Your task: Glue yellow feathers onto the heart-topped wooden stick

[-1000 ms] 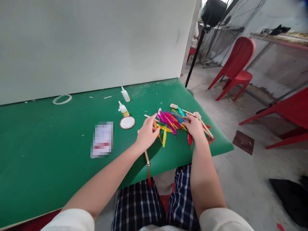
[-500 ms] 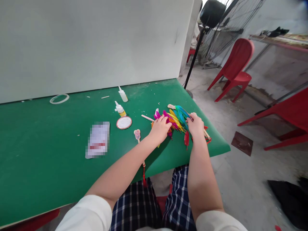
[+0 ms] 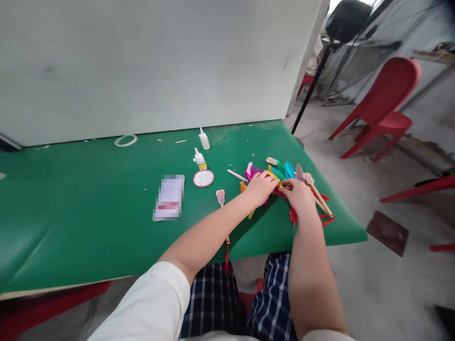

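Note:
A heap of coloured feathers (image 3: 280, 171) in pink, yellow, green and blue lies near the right end of the green table (image 3: 88, 199). My left hand (image 3: 260, 187) rests on the heap's left side with its fingers curled into the feathers. My right hand (image 3: 298, 194) presses on the right side, fingers closed among them. Several wooden sticks with red tassels (image 3: 322, 201) lie just right of my right hand. One stick with a pale ornament (image 3: 221, 198) lies left of my left forearm, its red tassel hanging over the table edge.
Two small glue bottles (image 3: 200, 159), a round white lid (image 3: 204, 178), a blurred card (image 3: 169, 197) and a clear ring (image 3: 125, 140) sit on the table. A white board stands behind. Red plastic chairs (image 3: 382, 104) and a standing fan (image 3: 346, 23) are to the right.
My left hand moved right from the bare table onto the feather heap. Both hands have drawn the feathers together into a tighter bunch. The view has shifted left.

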The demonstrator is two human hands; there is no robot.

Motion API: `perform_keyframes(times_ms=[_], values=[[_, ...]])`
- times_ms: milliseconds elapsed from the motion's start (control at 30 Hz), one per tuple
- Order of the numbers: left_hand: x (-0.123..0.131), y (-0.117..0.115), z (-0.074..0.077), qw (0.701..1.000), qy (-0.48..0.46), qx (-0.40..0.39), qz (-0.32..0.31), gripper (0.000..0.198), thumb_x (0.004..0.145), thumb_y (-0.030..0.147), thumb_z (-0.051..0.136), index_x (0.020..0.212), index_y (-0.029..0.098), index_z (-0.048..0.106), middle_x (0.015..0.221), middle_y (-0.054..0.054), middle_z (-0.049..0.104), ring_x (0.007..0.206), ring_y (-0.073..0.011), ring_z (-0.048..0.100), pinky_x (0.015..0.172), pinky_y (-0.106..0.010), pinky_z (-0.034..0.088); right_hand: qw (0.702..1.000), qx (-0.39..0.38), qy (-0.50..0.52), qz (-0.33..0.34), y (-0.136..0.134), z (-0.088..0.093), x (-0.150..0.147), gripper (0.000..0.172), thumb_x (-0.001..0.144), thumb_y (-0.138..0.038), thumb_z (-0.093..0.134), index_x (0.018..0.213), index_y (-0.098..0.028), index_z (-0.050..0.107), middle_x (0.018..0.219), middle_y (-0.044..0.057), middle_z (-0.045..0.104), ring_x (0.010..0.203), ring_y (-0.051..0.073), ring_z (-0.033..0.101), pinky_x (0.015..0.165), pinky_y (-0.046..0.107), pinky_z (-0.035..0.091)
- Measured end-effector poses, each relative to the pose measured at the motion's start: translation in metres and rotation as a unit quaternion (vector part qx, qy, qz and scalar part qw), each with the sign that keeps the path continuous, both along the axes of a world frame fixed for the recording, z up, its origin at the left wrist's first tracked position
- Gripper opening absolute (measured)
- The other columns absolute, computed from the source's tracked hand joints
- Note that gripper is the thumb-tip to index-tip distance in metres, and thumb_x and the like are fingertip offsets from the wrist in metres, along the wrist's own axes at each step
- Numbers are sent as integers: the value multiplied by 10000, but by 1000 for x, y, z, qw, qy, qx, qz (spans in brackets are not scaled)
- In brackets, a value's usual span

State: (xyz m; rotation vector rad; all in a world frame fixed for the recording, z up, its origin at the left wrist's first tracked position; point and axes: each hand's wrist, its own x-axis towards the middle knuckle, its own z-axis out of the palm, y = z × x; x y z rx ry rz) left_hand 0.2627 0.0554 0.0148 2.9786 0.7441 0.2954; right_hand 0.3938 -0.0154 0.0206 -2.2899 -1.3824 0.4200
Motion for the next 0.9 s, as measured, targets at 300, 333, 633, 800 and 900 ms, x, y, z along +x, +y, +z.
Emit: perform_keyframes(times_ms=[300,333,633,800,900], values=[[0,-1,1,999,15,51,6,235,858,137,399,883,135,632,856,-99,576,888,-234,513,700,-353,409,999,-36,-34,20,3,-10,7,365,691,-338,630,1034,-215,635,889,46,667,762,188,603,606,282,401],[-2,-1,1,999,9,53,7,233,854,133,403,872,137,635,848,-96,572,879,-234,510,691,-352,410,998,-42,-31,18,3,-9,7,368,686,-335,634,1035,-219,635,854,37,668,736,183,601,588,278,392],[-21,8,0,997,-79,26,1,231,758,28,449,761,161,638,845,-49,580,923,-189,489,827,-352,427,998,-61,17,6,7,-16,11,335,718,-316,596,1035,-224,657,798,32,682,663,163,587,540,254,351],[-28,-1,2,998,-54,19,8,356,708,3,452,977,163,622,987,-73,576,1010,-212,486,883,-373,411,998,-66,8,16,6,-9,9,295,735,-299,535,978,-209,676,816,40,677,691,170,586,551,254,347],[-30,-10,6,994,-54,1,91,369,753,46,430,1080,140,571,995,-103,572,965,-215,519,840,-348,429,998,-60,-3,10,4,-5,7,274,730,-274,499,936,-196,663,789,41,666,698,175,580,545,256,334]])
